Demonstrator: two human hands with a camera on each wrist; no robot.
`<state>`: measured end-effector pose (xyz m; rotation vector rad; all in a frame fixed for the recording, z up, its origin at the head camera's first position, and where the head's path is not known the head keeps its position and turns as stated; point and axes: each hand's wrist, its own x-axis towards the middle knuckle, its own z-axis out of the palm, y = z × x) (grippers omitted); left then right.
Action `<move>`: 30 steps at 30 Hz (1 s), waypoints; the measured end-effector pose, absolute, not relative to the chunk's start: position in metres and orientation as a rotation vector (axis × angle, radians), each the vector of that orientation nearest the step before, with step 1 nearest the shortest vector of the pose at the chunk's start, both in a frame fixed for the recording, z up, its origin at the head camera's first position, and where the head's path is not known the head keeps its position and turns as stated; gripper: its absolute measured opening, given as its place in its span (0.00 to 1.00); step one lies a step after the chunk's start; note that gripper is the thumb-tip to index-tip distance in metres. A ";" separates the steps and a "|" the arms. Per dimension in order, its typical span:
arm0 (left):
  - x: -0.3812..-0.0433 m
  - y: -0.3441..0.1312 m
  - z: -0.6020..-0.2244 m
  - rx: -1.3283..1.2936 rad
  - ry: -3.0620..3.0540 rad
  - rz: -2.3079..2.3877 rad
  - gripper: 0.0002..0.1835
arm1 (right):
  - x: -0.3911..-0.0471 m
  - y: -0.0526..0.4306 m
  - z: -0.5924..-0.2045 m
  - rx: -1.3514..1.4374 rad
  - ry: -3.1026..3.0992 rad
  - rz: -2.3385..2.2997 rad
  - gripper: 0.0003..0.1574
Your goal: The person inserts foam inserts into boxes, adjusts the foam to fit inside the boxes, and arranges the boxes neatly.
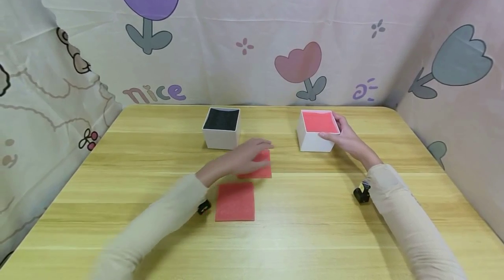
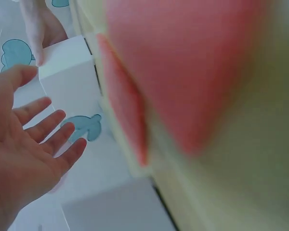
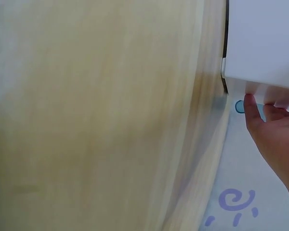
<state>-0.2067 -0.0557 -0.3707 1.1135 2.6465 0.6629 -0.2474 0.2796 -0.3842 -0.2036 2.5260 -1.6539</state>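
Observation:
My left hand (image 1: 246,157) is over a red square sheet (image 1: 264,172) on the table, fingers spread and relaxed, partly covering it. In the left wrist view the left palm (image 2: 24,154) holds nothing. A second red square (image 1: 235,201) lies nearer the front. My right hand (image 1: 346,138) grips the right side of a white box (image 1: 316,142), thumb over the front of its rim and the other fingers on the far side. Red material (image 1: 320,122) fills that box's top. The right wrist view has the right-hand fingers (image 3: 252,115) against the box wall (image 3: 265,43).
Another white box (image 1: 221,139) with black material (image 1: 222,119) inside stands left of the left hand, toward the back. A patterned cloth (image 1: 252,70) hangs behind the wooden table (image 1: 299,236) and along both sides. Small black cameras (image 1: 362,192) are worn at the wrists.

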 end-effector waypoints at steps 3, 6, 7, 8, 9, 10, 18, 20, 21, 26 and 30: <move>-0.194 -0.083 -0.376 1.024 2.590 0.816 0.31 | -0.247 0.279 -0.381 -0.188 2.502 -1.664 0.58; -0.181 -0.108 -0.381 0.941 2.545 0.892 0.35 | -0.247 0.279 -0.381 -0.191 2.499 -1.670 0.59; -0.176 -0.116 -0.383 0.922 2.531 0.916 0.35 | -0.246 0.278 -0.382 -0.198 2.501 -1.672 0.59; -0.171 -0.123 -0.385 0.898 2.520 0.935 0.36 | -0.246 0.278 -0.383 -0.203 2.504 -1.672 0.59; -0.165 -0.131 -0.388 0.885 2.512 0.943 0.37 | -0.246 0.279 -0.384 -0.208 2.506 -1.673 0.59; -0.160 -0.137 -0.389 0.867 2.500 0.950 0.37 | -0.246 0.279 -0.385 -0.212 2.510 -1.672 0.59; -0.129 -0.166 -0.397 0.802 2.425 0.883 0.48 | -0.247 0.282 -0.386 -0.201 2.503 -1.653 0.59; -0.125 -0.168 -0.397 0.835 2.416 0.825 0.53 | -0.248 0.282 -0.386 -0.200 2.503 -1.654 0.59; -0.124 -0.169 -0.397 0.859 2.413 0.796 0.55 | -0.248 0.282 -0.386 -0.198 2.502 -1.657 0.59; -0.120 -0.166 -0.397 0.968 2.445 0.633 0.61 | -0.247 0.282 -0.386 -0.196 2.495 -1.659 0.59; -0.119 -0.162 -0.400 0.947 2.500 0.603 0.58 | -0.247 0.281 -0.386 -0.194 2.489 -1.660 0.59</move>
